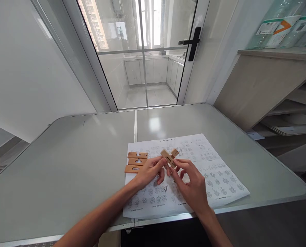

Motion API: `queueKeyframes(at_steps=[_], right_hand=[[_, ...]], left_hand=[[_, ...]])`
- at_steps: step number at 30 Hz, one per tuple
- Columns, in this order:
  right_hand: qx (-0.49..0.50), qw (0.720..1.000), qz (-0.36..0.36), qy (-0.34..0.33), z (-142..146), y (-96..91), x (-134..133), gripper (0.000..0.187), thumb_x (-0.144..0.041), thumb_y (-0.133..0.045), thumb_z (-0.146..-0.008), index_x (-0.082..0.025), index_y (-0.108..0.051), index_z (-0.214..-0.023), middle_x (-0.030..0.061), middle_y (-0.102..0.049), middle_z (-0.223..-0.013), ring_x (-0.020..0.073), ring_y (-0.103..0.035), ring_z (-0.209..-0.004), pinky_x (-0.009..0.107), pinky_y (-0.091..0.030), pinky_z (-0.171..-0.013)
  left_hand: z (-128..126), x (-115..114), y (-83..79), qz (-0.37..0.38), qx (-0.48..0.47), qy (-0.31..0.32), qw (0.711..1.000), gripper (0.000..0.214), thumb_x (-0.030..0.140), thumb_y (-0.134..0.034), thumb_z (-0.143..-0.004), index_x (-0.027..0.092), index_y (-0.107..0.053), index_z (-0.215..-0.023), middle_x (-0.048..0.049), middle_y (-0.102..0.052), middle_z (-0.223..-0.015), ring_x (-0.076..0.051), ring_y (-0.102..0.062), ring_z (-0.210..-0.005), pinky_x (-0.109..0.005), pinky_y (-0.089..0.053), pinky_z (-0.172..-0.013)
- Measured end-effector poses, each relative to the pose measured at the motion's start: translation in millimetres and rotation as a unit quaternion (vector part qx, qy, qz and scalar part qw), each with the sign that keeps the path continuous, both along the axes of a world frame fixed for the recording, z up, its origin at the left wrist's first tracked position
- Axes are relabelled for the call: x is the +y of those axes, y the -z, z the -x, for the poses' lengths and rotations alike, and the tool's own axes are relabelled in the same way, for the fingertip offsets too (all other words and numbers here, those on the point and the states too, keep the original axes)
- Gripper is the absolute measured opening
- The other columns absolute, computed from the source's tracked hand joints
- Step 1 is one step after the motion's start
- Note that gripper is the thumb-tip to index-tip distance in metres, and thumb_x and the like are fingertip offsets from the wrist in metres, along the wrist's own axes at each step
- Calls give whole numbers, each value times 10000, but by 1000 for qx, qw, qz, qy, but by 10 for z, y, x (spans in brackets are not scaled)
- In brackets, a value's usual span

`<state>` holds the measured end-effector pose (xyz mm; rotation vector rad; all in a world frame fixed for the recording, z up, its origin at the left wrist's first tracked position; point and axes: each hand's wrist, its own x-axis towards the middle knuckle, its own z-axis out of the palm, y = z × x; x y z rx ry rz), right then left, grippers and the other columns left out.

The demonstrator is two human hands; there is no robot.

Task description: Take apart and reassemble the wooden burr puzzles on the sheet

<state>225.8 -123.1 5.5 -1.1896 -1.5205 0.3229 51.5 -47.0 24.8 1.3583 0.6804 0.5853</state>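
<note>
Above a printed sheet [219, 171], two crossed wooden puzzle pieces [166, 154] are held between both hands. My left hand [153, 169] pinches the left side of the crossed pieces, thumb on top. On their lower right end, my right hand [190, 180] has its thumb and index finger closed. One piece slants from upper left to lower right and shows a dark slot; the other sticks out to the upper right. Three more wooden pieces with cut-outs, among them a notched piece [131, 155], lie stacked in rows by my left hand. Its fingers partly cover their right ends.
The sheet, covered in small diagrams, lies on a grey-green folding table [65, 164] with a seam down its middle. Behind it stands a glass door [155, 79] with a black handle [194, 43]. At right, a shelf [271, 68] carries wrapped plastic bottles [286, 29].
</note>
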Motion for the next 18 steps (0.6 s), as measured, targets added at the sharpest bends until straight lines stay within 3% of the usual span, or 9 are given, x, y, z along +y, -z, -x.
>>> queueKeyframes(at_steps=[9, 14, 18], right_hand=[[-1, 1000, 25, -16, -5, 15, -8, 152, -216, -605, -1039, -249, -662, -1176, 55, -690, -1104, 145, -654, -743, 292, -594, -645], [1, 1000, 23, -9, 7, -1, -6, 130, -237, -617, -1037, -249, -665, -1157, 49, -696, -1066, 138, -623, -684, 281, -580, -597], [13, 999, 32, -32, 27, -13, -12, 160, -276, -613, -1041, -257, -652, -1196, 53, -718, -1093, 143, -664, -733, 264, -588, -592]], left_hand=[[-4, -1, -7, -36, 24, -28, 999, 535, 611, -492, -1036, 153, -628, -795, 50, -522, -475, -79, -425, -433, -231, -394, -588], [-16, -17, -45, -22, 21, -48, 998, 583, 659, -527, -996, 153, -593, -714, 34, -541, -546, -64, -399, -435, -231, -332, -527], [-38, -48, -95, 2, 14, -49, 999, 485, 640, -666, -920, 156, -644, -905, 70, -494, -559, -71, -414, -460, -225, -325, -519]])
